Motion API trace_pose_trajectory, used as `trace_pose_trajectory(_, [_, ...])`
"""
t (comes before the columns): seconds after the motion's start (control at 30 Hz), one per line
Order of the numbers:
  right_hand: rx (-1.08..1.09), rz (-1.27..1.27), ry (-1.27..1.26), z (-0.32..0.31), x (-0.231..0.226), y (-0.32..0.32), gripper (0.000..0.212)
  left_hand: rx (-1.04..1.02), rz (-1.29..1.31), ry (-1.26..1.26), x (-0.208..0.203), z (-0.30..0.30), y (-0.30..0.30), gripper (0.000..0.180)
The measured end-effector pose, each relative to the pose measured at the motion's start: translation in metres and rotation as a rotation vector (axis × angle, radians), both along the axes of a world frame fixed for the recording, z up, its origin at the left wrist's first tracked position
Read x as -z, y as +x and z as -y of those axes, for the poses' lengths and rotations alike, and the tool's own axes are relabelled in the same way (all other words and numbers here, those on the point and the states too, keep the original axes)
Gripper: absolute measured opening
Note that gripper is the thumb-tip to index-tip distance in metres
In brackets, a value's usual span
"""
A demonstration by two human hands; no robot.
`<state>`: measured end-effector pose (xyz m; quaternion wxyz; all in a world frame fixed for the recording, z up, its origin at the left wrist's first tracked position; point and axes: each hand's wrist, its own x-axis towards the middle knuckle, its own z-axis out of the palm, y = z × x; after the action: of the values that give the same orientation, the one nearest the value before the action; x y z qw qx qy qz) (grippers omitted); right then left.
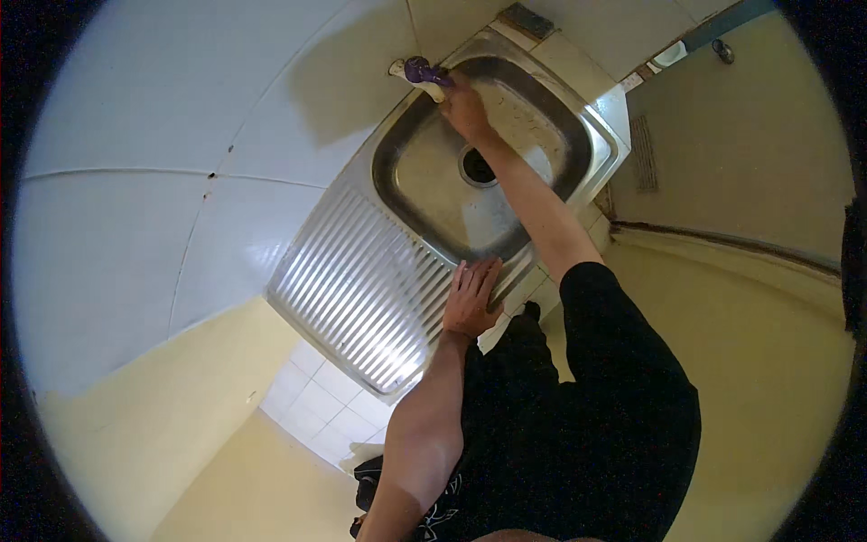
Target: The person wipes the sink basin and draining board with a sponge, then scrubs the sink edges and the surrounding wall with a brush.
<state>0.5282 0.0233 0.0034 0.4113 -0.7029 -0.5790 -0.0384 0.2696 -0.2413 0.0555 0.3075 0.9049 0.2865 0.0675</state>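
Note:
My right hand (464,108) reaches across a stainless steel sink (379,172) to the wall tap. Its fingers are closed round the end of the tap's purple handle (417,69). Below the handle the cream-coloured tap spout (432,90) partly shows; my fingers cover its far end. My left hand (471,298) lies flat at the sink's near edge, between basin and drainboard, fingers stretched out and holding nothing. The dark drain hole (479,166) sits in the basin floor, partly covered by my right forearm. Wet patches show on the basin floor.
A ribbed drainboard (348,280) extends from the basin toward the lower left. Pale wall panels (244,117) rise behind the tap. A dark block (526,20) rests at the far corner. A beige door-like panel (731,144) stands at the right.

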Motion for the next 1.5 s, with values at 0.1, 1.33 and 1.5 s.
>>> trace_pose_trajectory(0.1, [0.166,-0.203,-0.054,-0.01,-0.021,0.028,0.036,-0.017,0.004,0.007,-0.002,0.0,-0.004,0.081])
trace_pose_trajectory(1.33, [-0.063,-0.12,-0.269,-0.022,0.086,-0.007,0.014,0.015,0.014,0.011,-0.004,-0.002,-0.001,0.077])
trace_pose_trajectory(1.5, [0.365,-0.414,-0.416,-0.043,0.06,0.015,0.015,-0.024,-0.005,0.013,0.0,0.0,-0.008,0.078])
